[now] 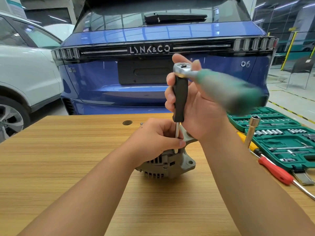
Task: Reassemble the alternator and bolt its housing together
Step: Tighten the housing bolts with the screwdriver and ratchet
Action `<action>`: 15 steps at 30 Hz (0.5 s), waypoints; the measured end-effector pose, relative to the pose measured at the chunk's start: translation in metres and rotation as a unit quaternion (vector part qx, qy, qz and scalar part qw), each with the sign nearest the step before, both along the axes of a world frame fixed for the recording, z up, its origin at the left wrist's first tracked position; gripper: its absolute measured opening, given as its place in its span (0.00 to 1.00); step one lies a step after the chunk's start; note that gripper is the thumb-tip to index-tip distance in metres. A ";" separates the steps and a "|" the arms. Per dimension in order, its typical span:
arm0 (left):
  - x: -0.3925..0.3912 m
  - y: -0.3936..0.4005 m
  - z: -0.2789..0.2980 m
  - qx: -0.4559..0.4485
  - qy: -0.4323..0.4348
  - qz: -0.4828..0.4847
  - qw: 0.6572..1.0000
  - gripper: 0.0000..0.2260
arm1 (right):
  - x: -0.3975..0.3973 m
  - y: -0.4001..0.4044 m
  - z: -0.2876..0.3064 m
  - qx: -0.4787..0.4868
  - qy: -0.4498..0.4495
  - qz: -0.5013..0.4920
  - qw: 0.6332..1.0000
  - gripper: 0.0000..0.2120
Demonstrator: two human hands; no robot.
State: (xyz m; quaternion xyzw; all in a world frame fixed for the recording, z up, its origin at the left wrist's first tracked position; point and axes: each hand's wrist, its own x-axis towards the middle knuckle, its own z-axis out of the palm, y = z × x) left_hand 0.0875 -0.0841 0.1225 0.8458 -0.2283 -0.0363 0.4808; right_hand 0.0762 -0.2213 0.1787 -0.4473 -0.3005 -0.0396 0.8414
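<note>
A grey cast alternator (167,165) sits on the wooden table (68,150). A black-handled socket driver (179,97) stands upright on it, its steel shaft running down into the housing. A ratchet (183,69) with a blurred green handle (228,89) is fitted on the driver's top end. My right hand (192,106) grips the black handle, thumb up by the ratchet head. My left hand (158,138) rests on top of the alternator and pinches the driver's shaft just above the housing. The bolt under the driver is hidden.
An open green socket set case (279,143) lies at the table's right, with a long socket (252,132), a red-handled screwdriver (274,171) and a yellow-handled tool (242,136) beside it. A small dark disc (127,122) lies at the far edge. A blue car stands just behind the table.
</note>
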 end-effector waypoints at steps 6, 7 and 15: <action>0.000 -0.002 0.001 0.014 -0.005 -0.011 1.000 0.07 | 0.004 -0.003 0.000 -0.042 0.011 -0.139 0.989 0.06; 0.000 -0.001 0.001 0.014 -0.006 -0.009 1.000 0.07 | 0.003 -0.004 0.001 -0.029 0.012 -0.090 0.995 0.08; -0.001 0.000 0.001 0.000 0.010 -0.006 1.000 0.05 | -0.006 0.012 -0.004 -0.086 -0.134 -0.158 0.974 0.20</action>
